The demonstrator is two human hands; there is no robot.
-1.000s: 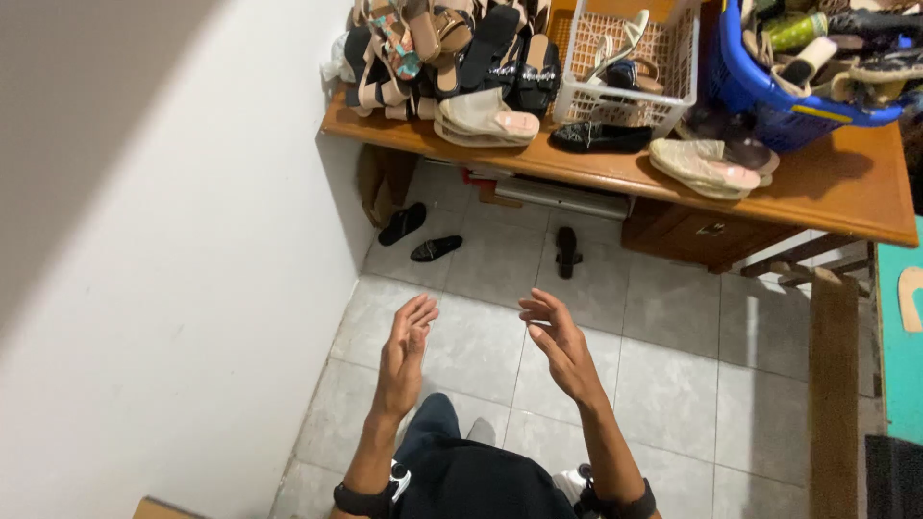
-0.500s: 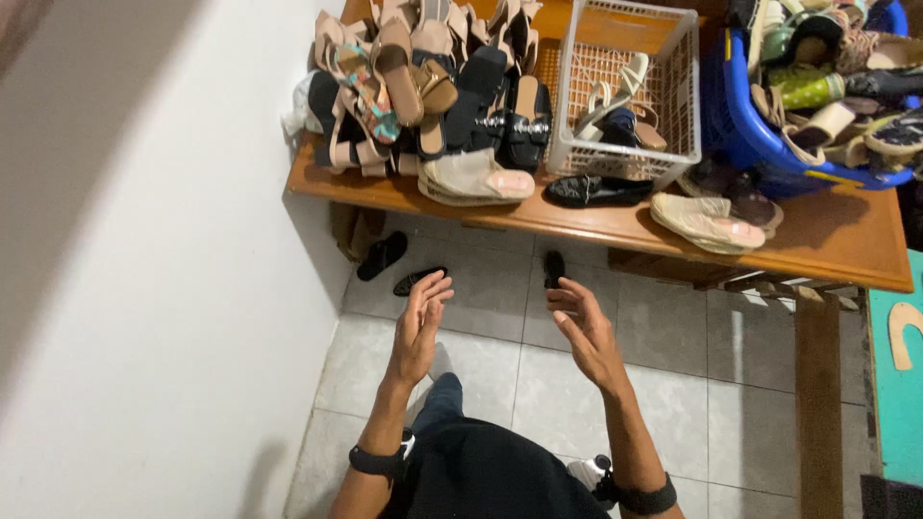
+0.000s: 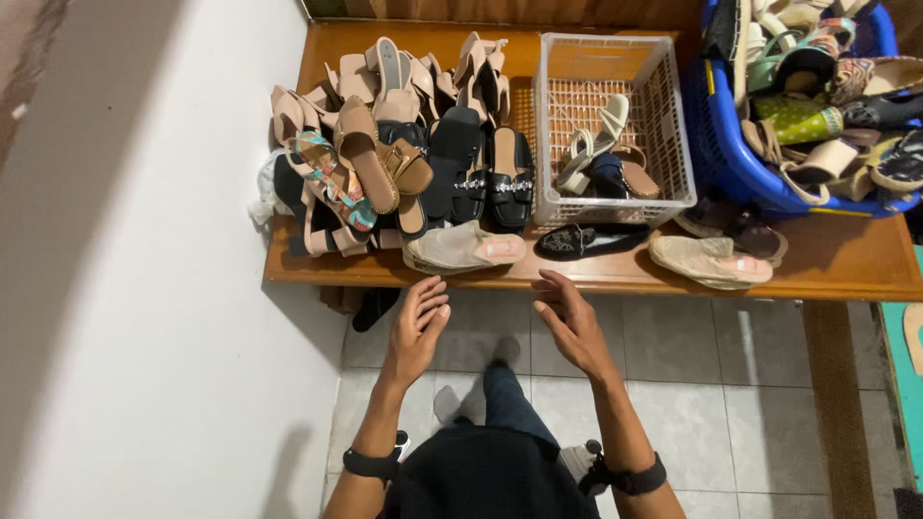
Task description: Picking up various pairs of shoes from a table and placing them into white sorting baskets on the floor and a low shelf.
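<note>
Left hand point(image 3: 417, 325) and right hand point(image 3: 569, 322), open, apart and empty, hovering just before the wooden bench point(image 3: 846, 264) edge, nearest the beige slipper point(image 3: 463, 249).

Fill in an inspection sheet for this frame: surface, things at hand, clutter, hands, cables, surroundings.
Surface: wooden bench, front edge bare.
Things at hand: beige slip-on shoe and black flat shoe lie nearest the hands.
Clutter: heap of sandals; white wire basket with a few sandals; blue tub full of shoes.
Hands: left hand and right hand open, empty, short of the bench.
Cables: nothing seen.
Surroundings: white wall, tiled floor.
</note>
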